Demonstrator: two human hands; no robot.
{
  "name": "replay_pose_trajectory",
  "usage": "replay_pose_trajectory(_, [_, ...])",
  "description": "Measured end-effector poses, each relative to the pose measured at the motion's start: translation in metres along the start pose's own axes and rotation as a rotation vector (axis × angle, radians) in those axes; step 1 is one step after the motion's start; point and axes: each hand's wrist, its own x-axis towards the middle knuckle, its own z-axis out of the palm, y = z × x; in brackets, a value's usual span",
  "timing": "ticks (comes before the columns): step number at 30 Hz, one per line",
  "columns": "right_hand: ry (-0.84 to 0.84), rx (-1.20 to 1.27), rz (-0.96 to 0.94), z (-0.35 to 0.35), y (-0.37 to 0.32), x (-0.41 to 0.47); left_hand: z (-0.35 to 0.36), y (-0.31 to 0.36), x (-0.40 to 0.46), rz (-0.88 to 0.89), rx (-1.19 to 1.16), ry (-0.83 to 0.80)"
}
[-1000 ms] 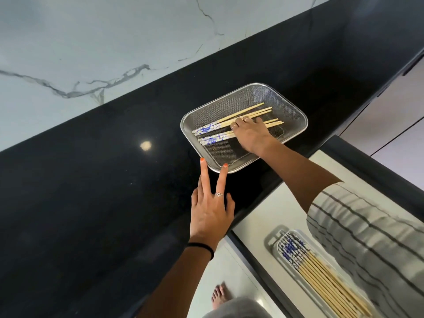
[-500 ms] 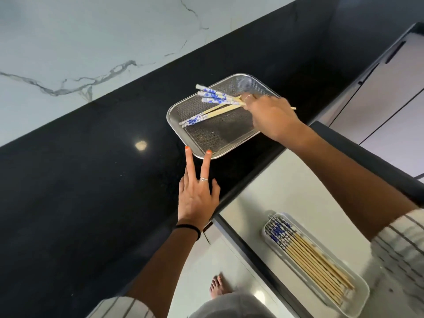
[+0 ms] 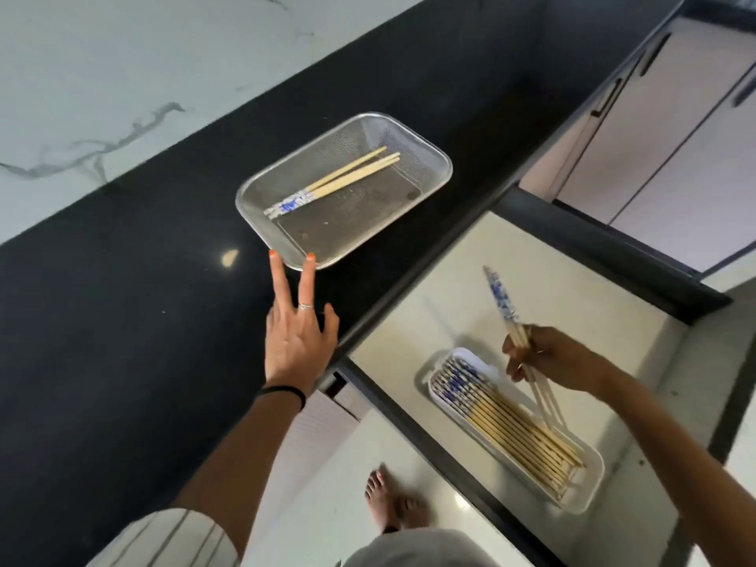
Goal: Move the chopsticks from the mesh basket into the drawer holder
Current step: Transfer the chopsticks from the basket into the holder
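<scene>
A metal mesh basket (image 3: 429, 149) sits on the black counter, with a few blue-tipped wooden chopsticks (image 3: 339, 180) lying in it. My left hand (image 3: 296, 337) rests flat on the counter, two fingertips touching the basket's near rim. My right hand (image 3: 548, 358) is shut on a small bundle of chopsticks (image 3: 501, 300), held over the open drawer, blue ends up and bare ends down over the white holder (image 3: 595, 484). That holder carries several chopsticks laid side by side.
The black counter (image 3: 122, 321) runs diagonally below a marble wall. The open drawer (image 3: 450, 304) has a pale floor and dark frame. Cabinet doors with dark handles (image 3: 654, 116) stand at the upper right. A bare foot (image 3: 388, 501) is on the floor below.
My right hand lifted a bundle of chopsticks out of the basket and carried it down and right over the drawer holder. A few chopsticks stay in the basket. The left hand kept its place.
</scene>
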Motion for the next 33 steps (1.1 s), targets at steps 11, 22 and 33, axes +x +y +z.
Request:
replay_pose_trajectory(11, [-0.138,-0.634,0.238,0.055,0.074,0.003,0.002,0.0,-0.001,0.012,0.039,0.007])
replay_pose_trajectory(22, [0.102,-0.815,0.25,0.085,0.093,0.006,0.003,-0.003,-0.001,0.011,0.052,0.001])
replay_pose_trajectory(33, [0.105,-0.858,0.237,0.084,0.095,-0.002,0.003,-0.006,0.0,0.024,0.039,-0.008])
